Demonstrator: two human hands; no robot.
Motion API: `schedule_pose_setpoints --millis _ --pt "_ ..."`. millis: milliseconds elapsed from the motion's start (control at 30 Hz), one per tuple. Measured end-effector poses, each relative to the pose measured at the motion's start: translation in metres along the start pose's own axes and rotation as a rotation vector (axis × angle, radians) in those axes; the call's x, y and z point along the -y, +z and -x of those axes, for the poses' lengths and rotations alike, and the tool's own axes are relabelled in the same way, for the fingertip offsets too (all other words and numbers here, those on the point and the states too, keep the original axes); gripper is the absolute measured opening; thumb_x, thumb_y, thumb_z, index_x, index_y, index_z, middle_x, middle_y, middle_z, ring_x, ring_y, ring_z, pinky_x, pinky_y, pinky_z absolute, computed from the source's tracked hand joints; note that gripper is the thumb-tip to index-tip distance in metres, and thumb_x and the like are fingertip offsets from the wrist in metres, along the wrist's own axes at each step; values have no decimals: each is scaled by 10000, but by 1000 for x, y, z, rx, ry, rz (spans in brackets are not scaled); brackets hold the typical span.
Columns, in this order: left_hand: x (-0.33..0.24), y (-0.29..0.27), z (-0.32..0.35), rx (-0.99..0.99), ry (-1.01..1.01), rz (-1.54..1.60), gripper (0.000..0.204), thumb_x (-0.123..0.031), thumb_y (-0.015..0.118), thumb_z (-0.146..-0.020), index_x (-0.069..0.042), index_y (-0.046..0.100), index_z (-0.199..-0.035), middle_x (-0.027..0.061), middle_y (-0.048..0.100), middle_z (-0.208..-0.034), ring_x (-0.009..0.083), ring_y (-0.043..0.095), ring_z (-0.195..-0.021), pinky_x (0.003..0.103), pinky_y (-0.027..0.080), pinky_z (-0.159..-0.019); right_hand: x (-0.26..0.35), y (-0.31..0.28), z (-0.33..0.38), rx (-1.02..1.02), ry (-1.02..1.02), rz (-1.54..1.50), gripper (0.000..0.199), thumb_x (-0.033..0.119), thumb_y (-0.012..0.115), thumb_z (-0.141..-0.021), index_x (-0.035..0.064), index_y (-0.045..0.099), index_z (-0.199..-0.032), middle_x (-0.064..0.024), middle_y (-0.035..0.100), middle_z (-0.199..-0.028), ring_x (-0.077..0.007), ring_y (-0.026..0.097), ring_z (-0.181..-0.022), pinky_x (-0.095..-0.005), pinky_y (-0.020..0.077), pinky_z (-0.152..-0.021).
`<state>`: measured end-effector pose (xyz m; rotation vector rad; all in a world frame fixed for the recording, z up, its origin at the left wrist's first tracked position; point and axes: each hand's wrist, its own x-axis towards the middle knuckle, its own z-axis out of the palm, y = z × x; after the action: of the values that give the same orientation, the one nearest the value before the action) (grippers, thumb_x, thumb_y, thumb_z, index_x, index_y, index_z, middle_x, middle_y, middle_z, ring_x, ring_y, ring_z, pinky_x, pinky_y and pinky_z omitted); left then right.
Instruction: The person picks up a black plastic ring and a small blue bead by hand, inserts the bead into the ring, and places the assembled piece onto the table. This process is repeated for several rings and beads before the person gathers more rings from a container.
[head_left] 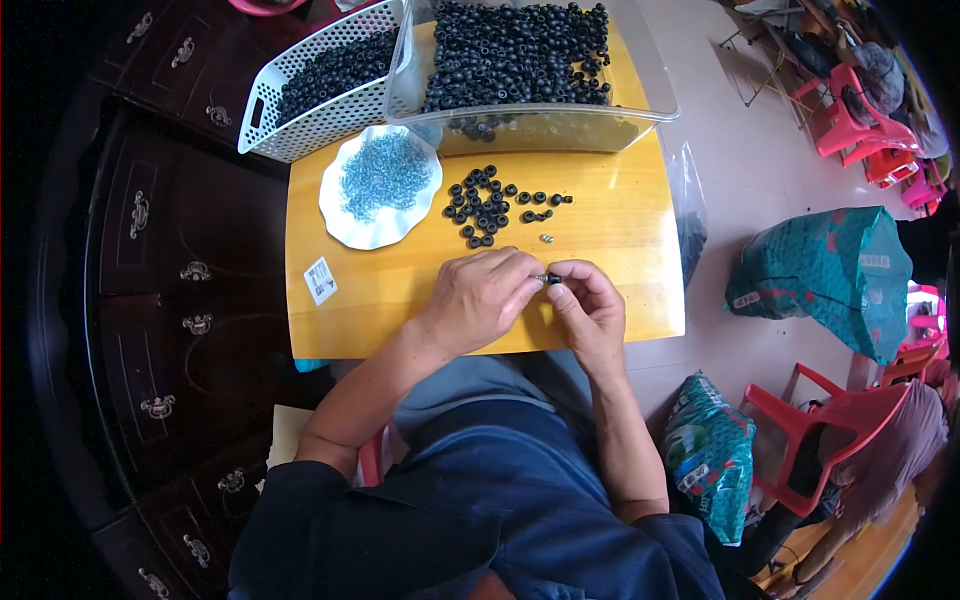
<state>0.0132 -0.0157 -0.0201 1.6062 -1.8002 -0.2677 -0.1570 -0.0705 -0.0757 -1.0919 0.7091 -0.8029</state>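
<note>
Left hand [478, 300] and right hand [590, 310] meeting fingertip to fingertip above the near edge of a small yellow wooden table [620, 230], both pinched narrow on one small black ring [548, 278] held between them; too small to tell whether a screw sits in it. Just beyond the hands, a loose cluster of black rubber rings [487, 205] lying on the tabletop, with one small metal screw [547, 238] alone beside the cluster, apart from it. Left of the cluster, a white scalloped plate [335, 225] heaped with small silvery-blue screws [385, 175]. At the table's far edge, a clear plastic tub [645, 95] full of black rings, touching a white perforated basket [265, 105] that also holds black rings and overhangs the table's left corner. A white paper tag [321, 280] flat near the table's left edge. Dark carved wooden cabinet [160, 270] to the left. On the floor to the right, two green woven sacks [825, 275] and red plastic chairs [850, 125].
</note>
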Motion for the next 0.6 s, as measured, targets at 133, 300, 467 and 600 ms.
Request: schedule_pose_setpoints --millis 133,300,467,600 --pt "1 -1 -1 28 12 -19 104 -112 689 -857 -82 614 -923 77 642 -793 295 656 -712 406 520 -622 -1 3 -1 3 -60 -17 205 -28 614 -923 15 614 -1123 -17 631 -1018 -101 605 -906 -251 503 -797" --pt "3 -4 -1 61 34 -55 90 -101 685 -844 -78 622 -904 85 635 -790 297 650 -724 406 516 -625 -8 -1 -1 48 -93 146 234 -10 641 -938 17 563 -1157 -16 623 -1013 -73 585 -882 -212 480 -802" --pt "9 -6 1 146 85 -140 93 -86 687 -814 -75 634 -890 90 636 -795 302 650 -743 405 516 -635 -6 3 -1 14 -143 475 172 16 650 -874 36 616 -1042 -116 668 -939 -211 671 -869 -323 526 -800" --pt "10 -8 1 209 93 -159 108 -87 695 -799 -80 636 -890 89 639 -795 293 657 -754 409 518 -642 -8 1 -1 39 -152 473 186 8 664 -884 33 593 -1054 -92 660 -963 -177 647 -868 -285 514 -794"
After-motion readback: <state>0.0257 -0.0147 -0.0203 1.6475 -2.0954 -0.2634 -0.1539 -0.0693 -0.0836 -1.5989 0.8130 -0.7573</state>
